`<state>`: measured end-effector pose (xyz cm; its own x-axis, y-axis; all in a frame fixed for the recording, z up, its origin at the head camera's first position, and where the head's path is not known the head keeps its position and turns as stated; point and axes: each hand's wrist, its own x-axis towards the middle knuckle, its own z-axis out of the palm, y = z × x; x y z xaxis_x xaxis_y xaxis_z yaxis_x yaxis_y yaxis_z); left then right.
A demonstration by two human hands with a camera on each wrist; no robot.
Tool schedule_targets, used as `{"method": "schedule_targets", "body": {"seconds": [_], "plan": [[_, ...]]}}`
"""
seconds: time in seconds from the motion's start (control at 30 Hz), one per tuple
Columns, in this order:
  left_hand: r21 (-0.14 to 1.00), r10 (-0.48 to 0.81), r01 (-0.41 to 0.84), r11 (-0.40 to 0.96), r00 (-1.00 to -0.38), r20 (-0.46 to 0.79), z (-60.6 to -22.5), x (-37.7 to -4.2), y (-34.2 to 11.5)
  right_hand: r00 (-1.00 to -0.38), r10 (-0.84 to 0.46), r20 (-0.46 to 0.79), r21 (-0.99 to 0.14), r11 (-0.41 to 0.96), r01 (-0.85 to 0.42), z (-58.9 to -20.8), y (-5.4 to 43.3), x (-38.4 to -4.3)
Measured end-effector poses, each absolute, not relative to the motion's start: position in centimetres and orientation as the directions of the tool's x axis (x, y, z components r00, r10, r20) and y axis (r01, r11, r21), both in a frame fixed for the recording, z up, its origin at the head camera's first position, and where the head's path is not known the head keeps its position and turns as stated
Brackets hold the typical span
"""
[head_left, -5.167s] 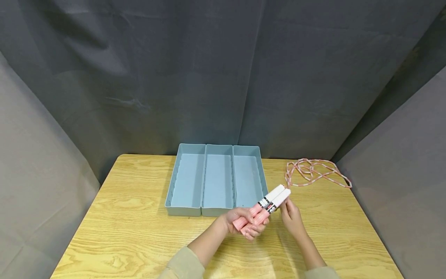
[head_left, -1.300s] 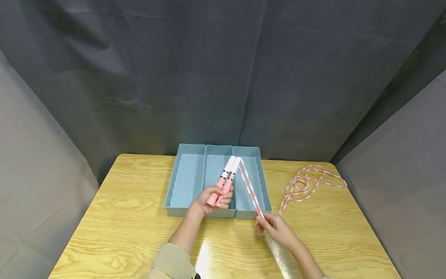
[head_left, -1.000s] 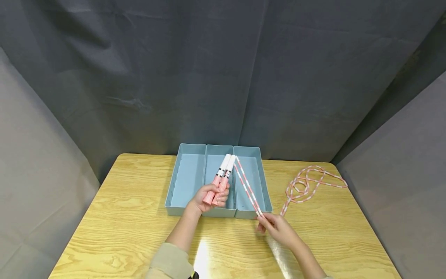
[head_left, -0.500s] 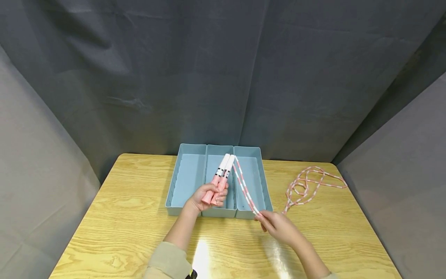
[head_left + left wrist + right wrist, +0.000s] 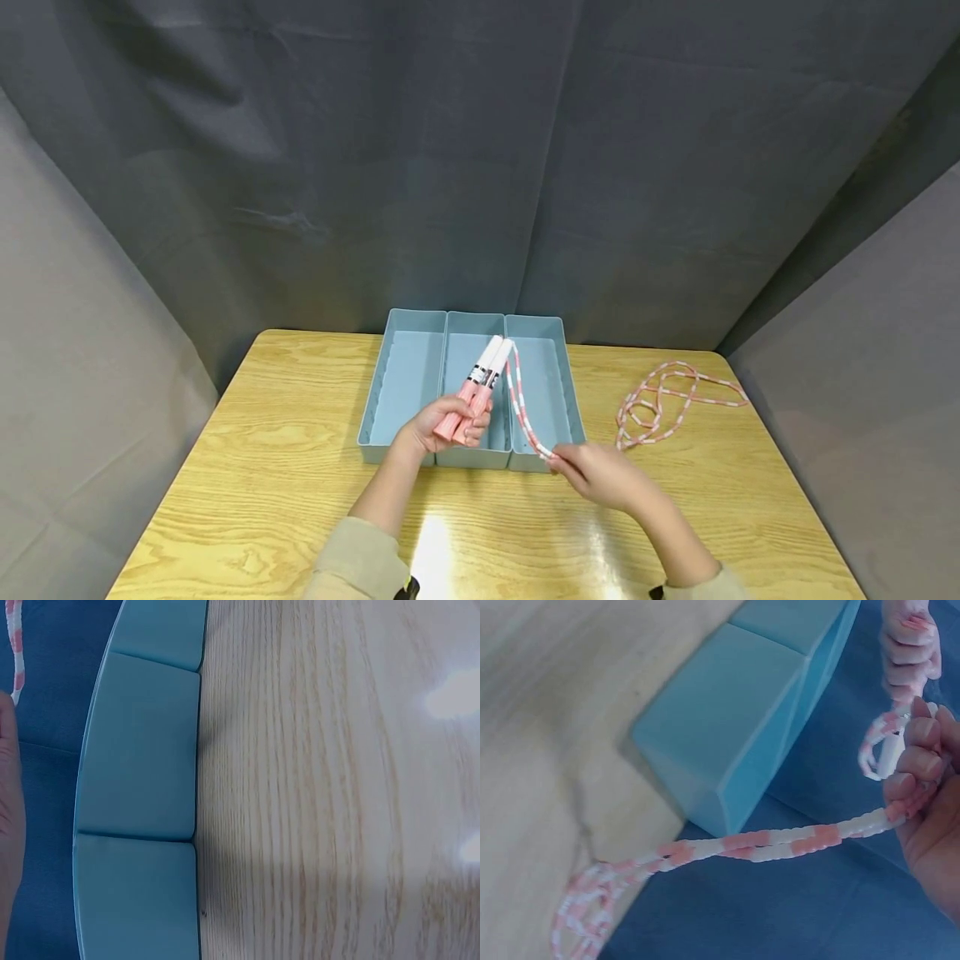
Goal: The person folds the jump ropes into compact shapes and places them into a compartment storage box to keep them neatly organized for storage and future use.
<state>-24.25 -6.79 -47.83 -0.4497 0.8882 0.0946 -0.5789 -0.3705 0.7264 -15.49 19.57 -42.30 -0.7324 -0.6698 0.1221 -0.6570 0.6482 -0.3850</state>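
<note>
My left hand (image 5: 453, 421) grips the two pink, white-tipped handles (image 5: 476, 380) of a jump rope side by side, above the middle blue bin. From their tips, two strands of pink-and-white beaded rope (image 5: 519, 406) curve down to my right hand (image 5: 600, 477), which pinches them near the front of the right bin. In the right wrist view, the doubled rope (image 5: 802, 841) runs through the curled fingers of my right hand (image 5: 945, 832) and trails to the table. The remaining rope (image 5: 660, 402) lies in loose loops at the table's back right.
Three blue-grey bins (image 5: 474, 459) stand side by side at the back middle of the wooden table (image 5: 262, 483). Dark grey cloth (image 5: 390, 167) hangs behind, with lighter cloth panels (image 5: 75, 333) at the sides.
My left hand has carried the handles leftward, over the bins. My right hand has gone from beside the handles to pinching the rope; just now it turns palm-down, and the strands bend more.
</note>
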Motion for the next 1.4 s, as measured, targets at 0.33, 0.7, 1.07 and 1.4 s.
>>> {"method": "schedule_targets", "body": {"seconds": [0.33, 0.7, 1.07, 1.4], "plan": [[0.779, 0.903, -0.547, -0.307, -0.425, 0.057, -47.8, -24.2, -6.9, -0.678, -0.732, 0.066, -0.333, 0.625, -0.706, -40.1, 18.7, -16.4], [0.810, 0.914, -0.545, -0.216, -0.405, -0.029, -47.5, -23.9, -6.8, -0.666, -0.746, -0.002, -0.310, 0.634, -0.709, -38.5, 17.6, -17.0], [0.832, 0.937, -0.548, -0.085, -0.327, -0.120, -46.7, -23.7, -6.5, -0.645, -0.763, -0.045, -0.265, 0.631, -0.729, -37.2, 16.6, -17.7], [0.846, 0.930, -0.531, 0.042, -0.289, -0.228, -47.6, -24.0, -5.8, -0.624, -0.775, -0.097, -0.244, 0.627, -0.740, -35.7, 15.9, -18.0]]}}
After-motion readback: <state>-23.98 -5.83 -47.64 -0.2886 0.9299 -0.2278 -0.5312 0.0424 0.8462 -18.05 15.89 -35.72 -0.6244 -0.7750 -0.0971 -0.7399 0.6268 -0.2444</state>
